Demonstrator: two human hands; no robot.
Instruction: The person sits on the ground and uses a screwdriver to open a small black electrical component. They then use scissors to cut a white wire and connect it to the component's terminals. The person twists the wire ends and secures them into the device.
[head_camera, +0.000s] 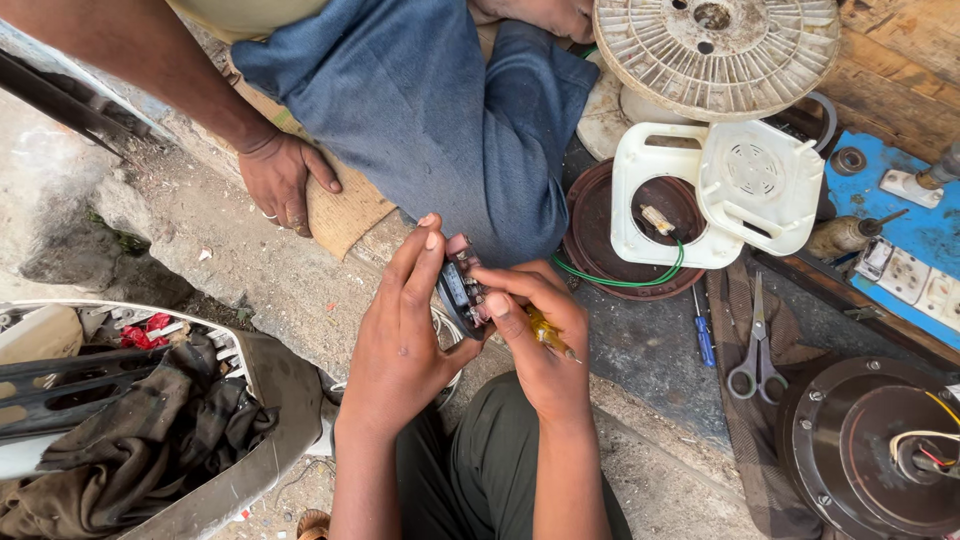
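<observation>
The small switch block, dark with terminals on its face, sits between both my hands above my lap. My left hand is closed on it, fingers wrapped over its top and left side. My right hand pinches its right edge with the fingertips while a yellow-handled screwdriver lies tucked under the same fingers. Just beyond, another person's hand rests on the concrete floor. Scissors and a blue screwdriver lie to the right, near a white fan housing.
</observation>
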